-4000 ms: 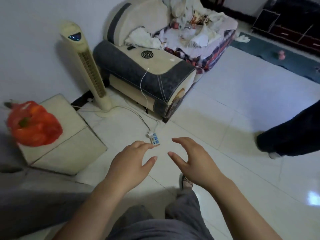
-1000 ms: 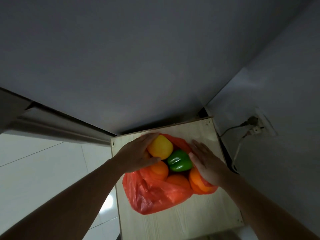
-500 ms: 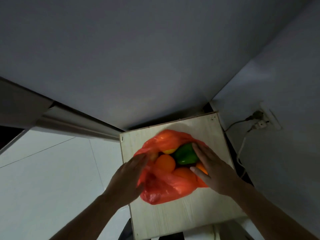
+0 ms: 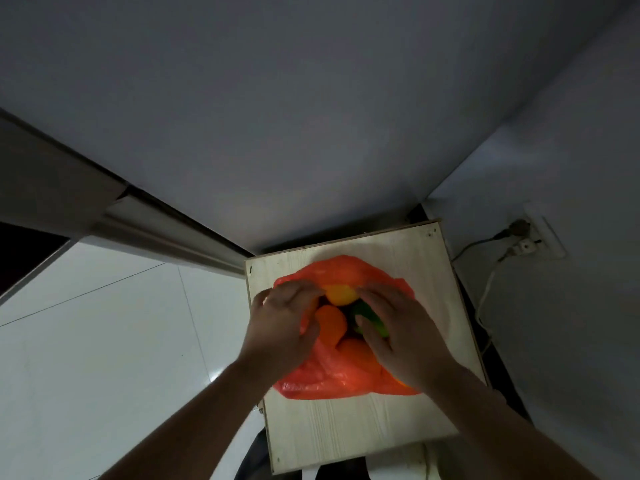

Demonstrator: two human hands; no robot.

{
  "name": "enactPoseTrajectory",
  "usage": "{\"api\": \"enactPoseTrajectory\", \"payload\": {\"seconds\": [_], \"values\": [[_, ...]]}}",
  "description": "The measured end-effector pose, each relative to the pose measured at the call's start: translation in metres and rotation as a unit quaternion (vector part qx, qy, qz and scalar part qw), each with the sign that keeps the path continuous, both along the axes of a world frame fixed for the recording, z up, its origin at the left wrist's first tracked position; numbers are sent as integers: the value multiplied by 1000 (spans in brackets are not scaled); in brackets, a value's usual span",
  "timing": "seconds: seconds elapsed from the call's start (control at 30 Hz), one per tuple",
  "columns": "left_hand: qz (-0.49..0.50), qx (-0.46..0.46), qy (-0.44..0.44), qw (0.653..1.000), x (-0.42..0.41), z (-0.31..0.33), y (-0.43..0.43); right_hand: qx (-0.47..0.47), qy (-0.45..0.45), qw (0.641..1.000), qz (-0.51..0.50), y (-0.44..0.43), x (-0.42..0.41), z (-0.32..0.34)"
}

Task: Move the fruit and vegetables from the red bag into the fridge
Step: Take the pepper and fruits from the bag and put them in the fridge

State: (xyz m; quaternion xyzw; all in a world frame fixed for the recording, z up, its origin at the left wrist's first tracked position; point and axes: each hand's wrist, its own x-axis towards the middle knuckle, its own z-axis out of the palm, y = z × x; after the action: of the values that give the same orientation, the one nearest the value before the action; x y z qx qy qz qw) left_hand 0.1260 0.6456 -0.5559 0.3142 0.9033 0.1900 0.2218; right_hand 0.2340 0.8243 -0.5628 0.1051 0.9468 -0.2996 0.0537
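Left hand (image 4: pixel 280 327), right hand (image 4: pixel 403 336) now closer, loosely curved over mouth of red bag (image 4: pixel 332 384); grip unclear

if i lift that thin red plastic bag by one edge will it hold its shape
Probably floppy: the thin red plastic bag lies crumpled and slumped on the pale wooden board. Likely heavy for such thin film, since it bulges full. The round yellow fruit at its open mouth might roll out.
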Motion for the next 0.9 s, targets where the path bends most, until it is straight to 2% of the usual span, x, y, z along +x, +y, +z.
{"api": "enactPoseTrajectory", "payload": {"seconds": [0.17,0.33,0.47,0.63,0.77,0.9], "values": [[4,-53,-55,997,16,-25,-2,-22,-133,989,64,7,-27,-22],[-7,-57,-99,993,-7,-47,-1,-104,-174,979,22,15,-38,-33],[-55,-60,-106,991,-27,-59,12,-147,-154,976,-45,14,-27,-35],[-125,-54,-98,986,-40,-65,21,-236,-140,954,-125,11,0,-39],[-104,15,-102,989,-41,-48,16,-208,-89,967,-119,12,13,-32],[-88,42,-56,994,-28,-25,0,-120,-54,981,-145,12,25,-22]]}}
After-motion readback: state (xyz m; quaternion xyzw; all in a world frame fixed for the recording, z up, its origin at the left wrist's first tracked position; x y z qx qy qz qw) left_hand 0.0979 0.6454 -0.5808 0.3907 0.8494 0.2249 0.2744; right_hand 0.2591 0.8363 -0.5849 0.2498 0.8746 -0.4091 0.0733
